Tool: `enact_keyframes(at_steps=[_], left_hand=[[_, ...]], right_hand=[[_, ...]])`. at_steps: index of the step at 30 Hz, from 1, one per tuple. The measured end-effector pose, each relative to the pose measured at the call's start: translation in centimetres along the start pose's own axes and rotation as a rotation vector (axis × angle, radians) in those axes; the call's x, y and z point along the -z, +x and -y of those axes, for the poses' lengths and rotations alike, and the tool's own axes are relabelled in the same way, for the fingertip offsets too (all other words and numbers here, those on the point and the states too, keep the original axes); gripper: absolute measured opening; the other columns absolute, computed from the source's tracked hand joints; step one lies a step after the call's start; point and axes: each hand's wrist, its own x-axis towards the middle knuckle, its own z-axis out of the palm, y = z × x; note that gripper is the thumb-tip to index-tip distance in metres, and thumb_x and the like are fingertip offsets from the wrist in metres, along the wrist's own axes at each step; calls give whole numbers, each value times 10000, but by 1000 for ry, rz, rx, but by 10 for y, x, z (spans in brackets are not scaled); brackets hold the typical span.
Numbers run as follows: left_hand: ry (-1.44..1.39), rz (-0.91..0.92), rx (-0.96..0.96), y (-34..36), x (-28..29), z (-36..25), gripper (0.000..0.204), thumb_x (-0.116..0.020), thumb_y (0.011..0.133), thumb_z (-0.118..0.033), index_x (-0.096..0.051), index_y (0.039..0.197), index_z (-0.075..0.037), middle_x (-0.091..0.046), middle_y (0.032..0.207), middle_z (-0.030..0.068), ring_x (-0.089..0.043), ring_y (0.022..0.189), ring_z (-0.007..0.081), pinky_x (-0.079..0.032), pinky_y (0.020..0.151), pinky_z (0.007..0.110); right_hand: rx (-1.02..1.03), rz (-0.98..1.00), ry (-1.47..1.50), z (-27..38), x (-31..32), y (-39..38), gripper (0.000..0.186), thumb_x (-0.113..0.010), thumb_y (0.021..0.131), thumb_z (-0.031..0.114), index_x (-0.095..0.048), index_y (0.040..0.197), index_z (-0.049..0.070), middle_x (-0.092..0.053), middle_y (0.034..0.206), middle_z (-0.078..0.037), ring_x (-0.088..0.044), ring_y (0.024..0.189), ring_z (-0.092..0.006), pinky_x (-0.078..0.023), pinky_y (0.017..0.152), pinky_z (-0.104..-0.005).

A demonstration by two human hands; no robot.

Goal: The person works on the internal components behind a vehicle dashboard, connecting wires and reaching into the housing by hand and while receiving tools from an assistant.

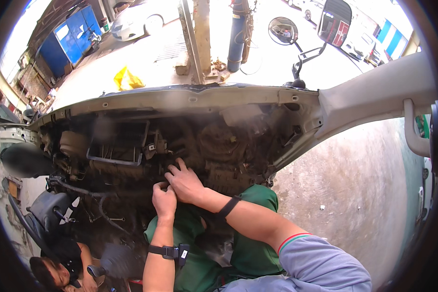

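My left hand (164, 197) is closed at the lower middle of the stripped, dark dashboard cavity (190, 131); what its fingertips grip is too dark to make out. Just above and right of it, my right hand (185, 180) reaches onto dark fittings with bent, spread fingers. A rectangular open frame (141, 143) with thin wires or rods sits up-left of both hands, beside a small metal bracket (153, 148). Below lies a harness (102, 199).
A co-worker (56, 267) crouches lower left, near a steering wheel (19, 214) and gear lever (97, 270). A cream pillar (374, 82) spans the right. Outside are mirrors (335, 24), a blue cylinder (236, 39), a post (202, 44) and yellow plastic (126, 78).
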Motion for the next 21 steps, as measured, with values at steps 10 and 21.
enact_keyframes(at_steps=[10, 21], left_hand=[[386, 93, -372, 26, 25, 46, 408, -721, 776, -208, -642, 1130, -21, -613, 1220, 177, -539, 1118, 384, -414, 991, 442], [222, -65, -248, 29, 47, 56, 451, -690, 761, -99, -622, 1181, 49, -623, 1213, 221, -571, 1137, 375, -428, 1015, 418]], right_hand=[[-18, 118, 16, 2, 0, 3, 323, -667, 715, 106, -647, 1025, 18, -590, 1188, -159, -441, 1273, -460, -528, 834, -463], [-349, 73, 201, -34, 40, 6, 367, -599, 724, 33, -609, 1090, -2, -621, 1130, -156, -560, 1092, -348, -484, 932, -455]])
